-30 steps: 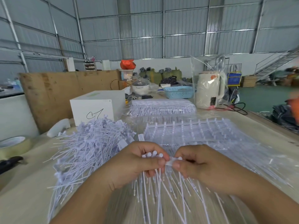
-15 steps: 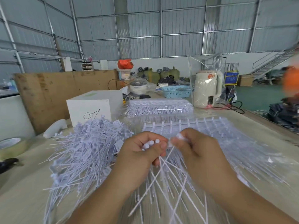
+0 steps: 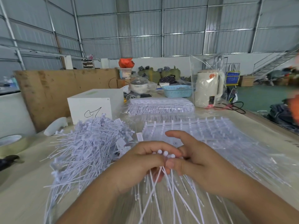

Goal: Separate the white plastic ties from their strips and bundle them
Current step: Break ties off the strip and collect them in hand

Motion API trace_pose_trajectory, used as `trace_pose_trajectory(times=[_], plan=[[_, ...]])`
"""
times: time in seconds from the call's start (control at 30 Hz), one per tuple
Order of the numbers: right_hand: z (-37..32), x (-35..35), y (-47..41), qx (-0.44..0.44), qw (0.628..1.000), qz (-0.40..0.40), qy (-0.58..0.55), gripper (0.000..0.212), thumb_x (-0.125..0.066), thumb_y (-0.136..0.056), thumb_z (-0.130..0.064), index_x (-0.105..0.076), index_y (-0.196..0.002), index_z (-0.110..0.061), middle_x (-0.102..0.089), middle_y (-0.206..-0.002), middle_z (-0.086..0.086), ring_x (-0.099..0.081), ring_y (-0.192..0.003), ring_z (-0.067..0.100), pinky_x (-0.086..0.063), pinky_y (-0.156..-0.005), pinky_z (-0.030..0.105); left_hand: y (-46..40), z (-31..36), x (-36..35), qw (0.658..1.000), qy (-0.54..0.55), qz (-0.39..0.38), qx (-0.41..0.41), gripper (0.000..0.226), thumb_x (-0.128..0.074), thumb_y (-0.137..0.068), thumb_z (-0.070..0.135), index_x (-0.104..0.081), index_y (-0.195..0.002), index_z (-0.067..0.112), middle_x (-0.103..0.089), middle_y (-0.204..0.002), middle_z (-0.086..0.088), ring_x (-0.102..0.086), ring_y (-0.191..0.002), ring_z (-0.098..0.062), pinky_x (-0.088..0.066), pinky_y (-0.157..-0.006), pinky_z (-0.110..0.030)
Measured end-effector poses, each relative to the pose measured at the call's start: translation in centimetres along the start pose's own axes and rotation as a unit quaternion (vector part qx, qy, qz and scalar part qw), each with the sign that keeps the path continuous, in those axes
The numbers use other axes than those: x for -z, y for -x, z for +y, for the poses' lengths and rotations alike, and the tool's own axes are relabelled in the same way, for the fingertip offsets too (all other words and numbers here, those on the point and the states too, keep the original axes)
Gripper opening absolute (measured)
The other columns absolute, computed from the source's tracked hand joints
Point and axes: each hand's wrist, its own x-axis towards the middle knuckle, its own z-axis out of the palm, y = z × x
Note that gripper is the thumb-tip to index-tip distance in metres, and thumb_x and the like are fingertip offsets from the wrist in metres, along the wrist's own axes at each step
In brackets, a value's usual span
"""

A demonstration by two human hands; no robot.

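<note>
My left hand (image 3: 139, 162) grips a bunch of white plastic ties (image 3: 163, 188) near their round heads, and the tails fan out down toward me. Against it lies my right hand (image 3: 195, 160), thumb and curled fingers pressed to the same bunch, index finger raised. A big loose pile of separated ties (image 3: 87, 149) lies on the table to the left. Sheets of ties still on their strips (image 3: 215, 136) lie under clear plastic behind and right of my hands.
A white box (image 3: 95, 104) stands behind the pile, and a wrapped pack of ties (image 3: 160, 107) lies beyond the sheets. A roll of tape (image 3: 11, 143) and a dark tool (image 3: 8, 160) sit far left. A white kettle (image 3: 208, 88) and blue basket (image 3: 178, 91) stand at the back.
My right hand came back down from above the bunch and closed in against my left hand. The ties' heads are now gathered between both hands.
</note>
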Motion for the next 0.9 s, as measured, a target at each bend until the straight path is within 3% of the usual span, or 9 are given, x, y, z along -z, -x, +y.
trace_pose_trajectory(times=[0.07, 0.2, 0.3, 0.37, 0.5, 0.67, 0.77, 0.9], plan=[[-0.1, -0.1, 0.0, -0.005, 1.000, -0.014, 0.005, 0.050, -0.057, -0.079, -0.060, -0.035, -0.124, -0.059, -0.066, -0.072, -0.013, -0.063, -0.069, 0.007, -0.049, -0.068, 0.020, 0.0, 0.0, 0.0, 1.000, 0.003, -0.026, 0.009, 0.023, -0.057, -0.081, 0.009, -0.076, -0.092, 0.016, -0.069, -0.072, -0.002, -0.057, -0.061, -0.009, -0.043, -0.052, -0.021], [-0.4, -0.1, -0.1, -0.019, 0.999, -0.012, 0.029, 0.039, -0.059, -0.077, -0.062, -0.057, -0.110, -0.042, -0.069, -0.075, -0.001, -0.064, -0.068, 0.015, -0.051, -0.069, 0.040, 0.2, 0.0, 0.5, 0.999, -0.015, -0.041, 0.009, 0.020, -0.060, -0.083, 0.010, -0.076, -0.092, 0.017, -0.067, -0.068, 0.005, -0.058, -0.062, -0.007, -0.042, -0.053, -0.019], [-0.8, 0.6, 0.0, -0.041, 0.996, 0.009, 0.078, 0.051, -0.053, -0.074, -0.075, -0.062, -0.080, -0.025, -0.058, -0.062, 0.005, -0.049, -0.053, 0.008, -0.039, -0.056, 0.033, 0.1, -0.1, 1.0, 0.999, -0.042, 0.012, 0.008, 0.013, -0.067, -0.079, 0.018, -0.077, -0.082, 0.026, -0.064, -0.066, 0.005, -0.057, -0.060, -0.006, -0.043, -0.053, -0.019], [-0.8, 1.1, 0.2, -0.057, 0.996, 0.009, 0.071, 0.048, -0.057, -0.082, -0.067, -0.059, -0.072, -0.020, -0.052, -0.058, 0.008, -0.043, -0.052, 0.009, -0.033, -0.054, 0.031, 0.1, -0.2, 1.2, 0.998, -0.059, 0.030, 0.005, 0.009, -0.070, -0.077, 0.023, -0.077, -0.079, 0.028, -0.064, -0.068, 0.004, -0.057, -0.061, -0.006, -0.044, -0.056, -0.021], [-0.8, 1.3, 0.2, -0.063, 0.994, 0.004, 0.092, 0.029, -0.059, -0.093, -0.040, -0.058, -0.072, -0.020, -0.047, -0.054, -0.008, -0.039, -0.050, 0.003, -0.031, -0.052, 0.025, -0.1, -0.4, 0.8, 0.994, -0.084, 0.065, -0.009, 0.006, -0.070, -0.076, 0.029, -0.076, -0.078, 0.028, -0.063, -0.067, 0.004, -0.052, -0.060, -0.009, -0.042, -0.055, -0.020], [-1.4, 0.4, -0.4, -0.034, 0.984, 0.149, 0.087, 0.031, -0.060, -0.091, -0.038, -0.057, -0.068, -0.016, -0.045, -0.050, -0.010, -0.039, -0.047, 0.005, -0.030, -0.048, 0.020, -0.6, -0.5, -0.7, 0.974, -0.065, 0.203, -0.082, 0.006, -0.070, -0.078, 0.029, -0.075, -0.077, 0.028, -0.058, -0.064, 0.001, -0.047, -0.058, -0.011, -0.040, -0.052, -0.014], [-1.6, -0.4, -0.5, -0.023, 0.974, 0.211, 0.079, 0.034, -0.059, -0.091, -0.040, -0.056, -0.066, -0.016, -0.045, -0.047, -0.010, -0.039, -0.045, 0.007, -0.029, -0.046, 0.021, -0.8, -0.4, -1.5, 0.959, -0.068, 0.252, -0.107, 0.013, -0.069, -0.088, 0.020, -0.074, -0.080, 0.029, -0.053, -0.056, 0.012, -0.043, -0.050, -0.007, -0.038, -0.050, -0.014], [-1.7, -0.7, -0.6, -0.040, 0.946, 0.285, 0.149, 0.033, -0.055, -0.092, -0.042, -0.055, -0.069, -0.019, -0.050, -0.049, -0.014, -0.043, -0.043, 0.008, -0.031, -0.044, 0.022, -0.8, -0.4, -2.4, 0.940, -0.065, 0.312, -0.117, 0.019, -0.067, -0.087, 0.017, -0.074, -0.078, 0.032, -0.056, -0.052, 0.014, -0.046, -0.046, -0.002, -0.040, -0.050, -0.014]])
